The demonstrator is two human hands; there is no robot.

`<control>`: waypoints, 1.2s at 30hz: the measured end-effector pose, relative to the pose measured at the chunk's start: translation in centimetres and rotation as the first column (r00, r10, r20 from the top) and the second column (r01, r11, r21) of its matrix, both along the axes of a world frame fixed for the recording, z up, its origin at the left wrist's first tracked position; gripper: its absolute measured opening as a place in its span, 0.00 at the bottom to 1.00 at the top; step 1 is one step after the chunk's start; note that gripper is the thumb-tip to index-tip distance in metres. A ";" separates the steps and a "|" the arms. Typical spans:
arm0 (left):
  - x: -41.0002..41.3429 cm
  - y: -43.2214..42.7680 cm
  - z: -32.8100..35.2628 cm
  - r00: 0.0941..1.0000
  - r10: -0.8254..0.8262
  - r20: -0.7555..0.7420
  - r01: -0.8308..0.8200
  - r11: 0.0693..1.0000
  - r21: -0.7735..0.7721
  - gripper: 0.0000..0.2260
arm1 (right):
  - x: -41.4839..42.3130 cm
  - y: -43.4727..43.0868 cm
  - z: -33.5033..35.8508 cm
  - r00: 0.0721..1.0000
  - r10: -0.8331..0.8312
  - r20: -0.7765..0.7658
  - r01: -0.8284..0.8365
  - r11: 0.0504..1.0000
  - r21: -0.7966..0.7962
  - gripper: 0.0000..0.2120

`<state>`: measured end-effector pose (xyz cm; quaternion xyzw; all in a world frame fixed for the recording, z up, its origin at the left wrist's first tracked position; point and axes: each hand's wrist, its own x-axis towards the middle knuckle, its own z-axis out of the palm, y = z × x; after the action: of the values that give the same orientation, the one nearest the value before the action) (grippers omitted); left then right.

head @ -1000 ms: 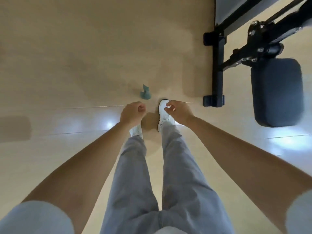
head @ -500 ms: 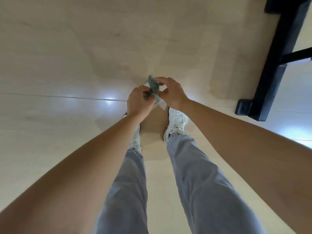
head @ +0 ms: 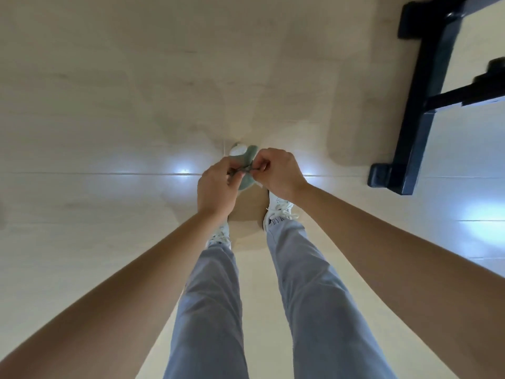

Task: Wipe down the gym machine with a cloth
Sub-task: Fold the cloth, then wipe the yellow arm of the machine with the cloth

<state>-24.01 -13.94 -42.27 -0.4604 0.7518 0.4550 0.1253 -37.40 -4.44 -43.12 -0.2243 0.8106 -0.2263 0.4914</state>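
1. Cloth (head: 247,182), small and grey-green, sits crumpled between your two hands, its folds showing above and below your fingertips.
2. Your left hand (head: 217,187) and right hand (head: 278,172) both pinch it, fingers curled tight.
3. Black gym machine frame (head: 418,105) stands well right of your fingers.

Most of the cloth (head: 249,155) is buried between the left hand (head: 217,187) and the right hand (head: 280,173), which pinch it. Only a green fold peeks past the fingers, so its shape can't be told. The gym machine (head: 419,105) is cut off by the top and right edges, just a smeared black frame at the far right of the floor (head: 109,105). The left shoe (head: 220,237) hides behind the left wrist, and the right shoe (head: 278,212) sits partly under the right hand.
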 end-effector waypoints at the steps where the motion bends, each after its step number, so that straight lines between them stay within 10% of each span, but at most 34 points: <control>1: 0.1 -0.3 1.8 1.000 -0.012 -0.017 0.012 1.000 0.015 0.05 | -0.3 0.0 1.9 1.000 -0.009 0.006 0.009 1.000 -0.020 0.06; 14: -5.6 -6.1 33.9 0.935 -0.021 -0.353 0.120 0.958 0.260 0.14 | -4.0 -3.0 36.6 0.952 -0.301 0.058 0.299 0.869 -0.394 0.15; 29: -8.1 -12.1 54.9 0.806 -0.457 -0.375 0.437 0.888 -0.142 0.09 | -5.8 -0.2 59.8 0.711 -0.547 -0.442 0.308 0.807 -0.504 0.02; 36: -14.4 -16.3 59.0 0.750 -0.564 -0.346 0.517 0.826 -0.225 0.08 | -10.9 -0.5 63.4 0.563 -0.717 -0.410 0.433 0.679 -0.593 0.04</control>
<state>-38.43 -30.25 16.70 -0.1269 0.8869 0.4387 0.0694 -48.34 -4.92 20.32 -0.1010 0.8799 -0.4631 0.0323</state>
